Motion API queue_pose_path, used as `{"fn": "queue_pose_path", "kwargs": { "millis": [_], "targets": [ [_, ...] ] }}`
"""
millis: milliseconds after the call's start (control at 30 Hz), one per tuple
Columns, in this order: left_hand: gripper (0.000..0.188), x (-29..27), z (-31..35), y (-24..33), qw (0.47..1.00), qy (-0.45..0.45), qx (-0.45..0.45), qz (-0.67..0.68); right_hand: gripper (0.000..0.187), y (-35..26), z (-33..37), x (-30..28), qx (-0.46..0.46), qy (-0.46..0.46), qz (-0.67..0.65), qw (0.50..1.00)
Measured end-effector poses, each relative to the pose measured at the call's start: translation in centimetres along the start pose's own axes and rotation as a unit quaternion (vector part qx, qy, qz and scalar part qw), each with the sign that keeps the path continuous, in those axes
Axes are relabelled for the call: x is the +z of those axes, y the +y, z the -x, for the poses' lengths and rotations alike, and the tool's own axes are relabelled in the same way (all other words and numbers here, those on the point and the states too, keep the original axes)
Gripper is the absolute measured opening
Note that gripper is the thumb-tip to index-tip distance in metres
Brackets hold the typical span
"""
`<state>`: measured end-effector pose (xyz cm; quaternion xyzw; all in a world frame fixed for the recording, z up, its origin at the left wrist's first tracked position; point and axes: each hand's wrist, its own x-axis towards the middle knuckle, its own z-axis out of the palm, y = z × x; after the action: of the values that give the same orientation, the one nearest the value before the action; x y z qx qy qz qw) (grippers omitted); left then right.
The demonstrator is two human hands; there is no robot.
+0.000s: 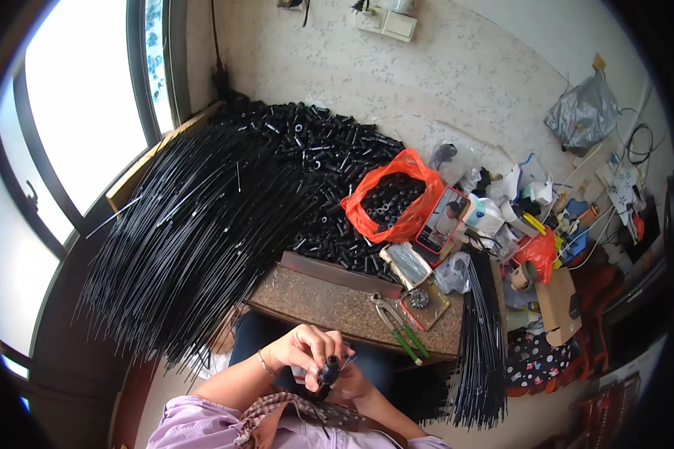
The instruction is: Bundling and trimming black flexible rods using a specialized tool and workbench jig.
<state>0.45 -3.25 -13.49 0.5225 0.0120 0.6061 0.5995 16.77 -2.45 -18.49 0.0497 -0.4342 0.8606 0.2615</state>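
Observation:
Just past the table's front edge, over my lap, both hands meet around a short black tubular part with a round, ringed end facing up. My left hand, a bracelet at its wrist, pinches the part between thumb and fingers. On the part's other side my right hand is closed against it, its fingers partly hidden. A few thin dark strands stick out by the right fingertips; where they start is unclear. Green-handled pliers lie on the brown tabletop ahead of my hands.
Long thin black rods overhang the table's left side. Loose black parts are heaped behind a low metal strip. A red bag holds more, beside a propped phone. Another rod bundle hangs at right, near clutter.

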Motion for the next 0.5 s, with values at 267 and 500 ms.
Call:
{"fn": "queue_pose_path", "kwargs": {
  "millis": [267,500],
  "targets": [
    [0.012,1.0,-0.6,0.2,0.995,-0.042,-0.068,0.051,0.03,-1.5,-0.5,1.4,0.06,-0.035,-0.021,0.997],
    [0.057,0.4,-0.1,0.2,0.964,0.232,-0.125,0.032,0.019,-2.2,-1.0,0.9,-0.097,0.304,-0.019,0.948]
  ]
}}
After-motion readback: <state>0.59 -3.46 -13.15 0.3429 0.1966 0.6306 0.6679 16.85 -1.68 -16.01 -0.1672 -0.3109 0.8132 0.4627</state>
